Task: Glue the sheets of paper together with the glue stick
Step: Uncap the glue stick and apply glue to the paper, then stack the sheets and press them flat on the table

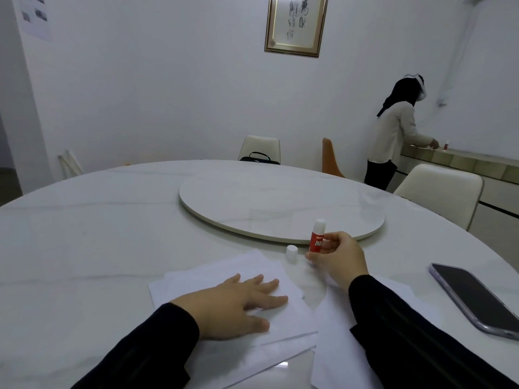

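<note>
**Glue stick upright, paper pinned flat**

Lower centre of the frame: left hand (pixel 236 304) pressing flat, fingers straight, on stacked white paper sheets (pixel 222 273) lying on the white marble surface (pixel 98 234). Right of centre: right hand (pixel 339 256) gripping the red glue stick (pixel 317 237), held upright with the top uncovered. White cap (pixel 291 252) standing just left of it. More paper (pixel 334 332) beneath the right sleeve. Dark smartphone (pixel 474 299) at lower right. Round turntable (pixel 280 206) beyond.

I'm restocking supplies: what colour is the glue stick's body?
Red with white lettering, on the glue stick in the right hand; head view.
</note>
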`<action>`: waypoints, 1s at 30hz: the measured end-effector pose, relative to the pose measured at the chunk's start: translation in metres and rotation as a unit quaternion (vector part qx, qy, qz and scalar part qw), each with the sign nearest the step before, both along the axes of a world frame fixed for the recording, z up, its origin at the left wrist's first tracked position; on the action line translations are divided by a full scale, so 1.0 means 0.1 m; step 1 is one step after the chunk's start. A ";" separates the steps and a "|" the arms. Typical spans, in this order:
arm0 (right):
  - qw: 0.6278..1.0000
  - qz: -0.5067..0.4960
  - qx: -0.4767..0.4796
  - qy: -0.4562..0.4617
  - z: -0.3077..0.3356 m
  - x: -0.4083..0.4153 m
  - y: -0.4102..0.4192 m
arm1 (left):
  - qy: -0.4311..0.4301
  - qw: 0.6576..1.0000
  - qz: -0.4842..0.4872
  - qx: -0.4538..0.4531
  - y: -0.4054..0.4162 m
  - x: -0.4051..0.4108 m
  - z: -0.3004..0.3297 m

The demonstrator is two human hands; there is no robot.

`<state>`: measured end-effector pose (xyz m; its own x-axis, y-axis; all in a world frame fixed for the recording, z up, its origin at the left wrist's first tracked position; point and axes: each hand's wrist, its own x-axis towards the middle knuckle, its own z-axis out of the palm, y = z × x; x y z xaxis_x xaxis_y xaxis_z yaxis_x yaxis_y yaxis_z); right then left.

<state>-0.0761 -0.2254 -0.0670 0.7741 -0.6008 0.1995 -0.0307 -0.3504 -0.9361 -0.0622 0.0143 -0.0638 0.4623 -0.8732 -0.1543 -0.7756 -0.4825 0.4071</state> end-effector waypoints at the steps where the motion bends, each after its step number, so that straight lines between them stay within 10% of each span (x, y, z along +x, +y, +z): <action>1: 1.000 0.007 0.007 0.013 0.09 -0.04 -0.06 | 0.003 1.000 -0.005 -0.002 0.01 0.00 0.01; 4: 0.978 0.060 -0.126 0.153 0.46 -0.36 -0.32 | 0.013 1.000 -0.007 -0.008 0.02 0.00 0.02; 9: 0.767 0.155 -0.414 0.465 0.51 -0.97 -0.46 | 0.025 0.999 -0.018 -0.024 -0.06 -0.01 0.05; 14: 0.845 0.132 -0.377 0.356 0.31 -1.12 -0.50 | 0.027 0.999 -0.012 -0.042 -0.06 -0.04 0.04; 30: 0.810 0.124 -0.345 0.457 0.48 -1.01 -0.55 | 0.008 0.995 0.025 -0.098 -0.01 -0.08 0.02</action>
